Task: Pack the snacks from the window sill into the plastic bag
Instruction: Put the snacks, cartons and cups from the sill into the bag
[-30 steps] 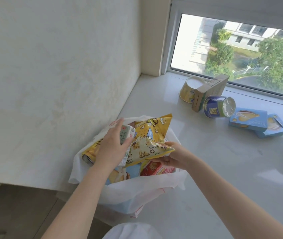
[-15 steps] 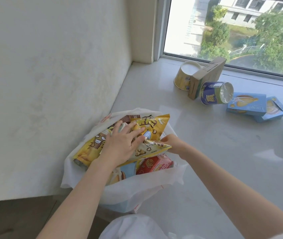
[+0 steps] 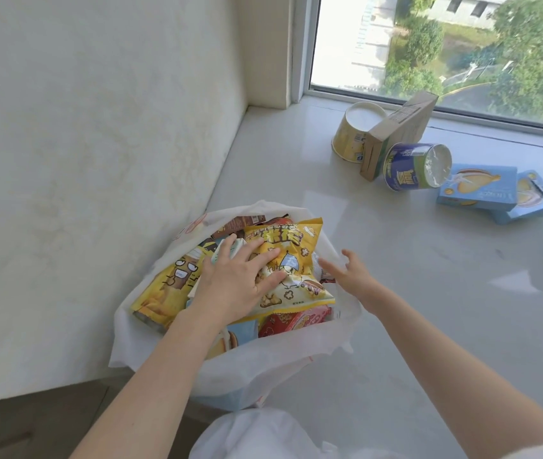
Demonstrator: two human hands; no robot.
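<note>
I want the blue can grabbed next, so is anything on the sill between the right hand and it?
Nothing visible does. The right hand hovers open at the plastic bag's rim, and the sill between it and the blue can is bare. The can lies on its side, against a brown box.

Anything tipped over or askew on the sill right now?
Yes. The blue can lies on its side against the tilted brown box, and the yellow cup behind it is tipped over. Nothing looks spilled.
</note>
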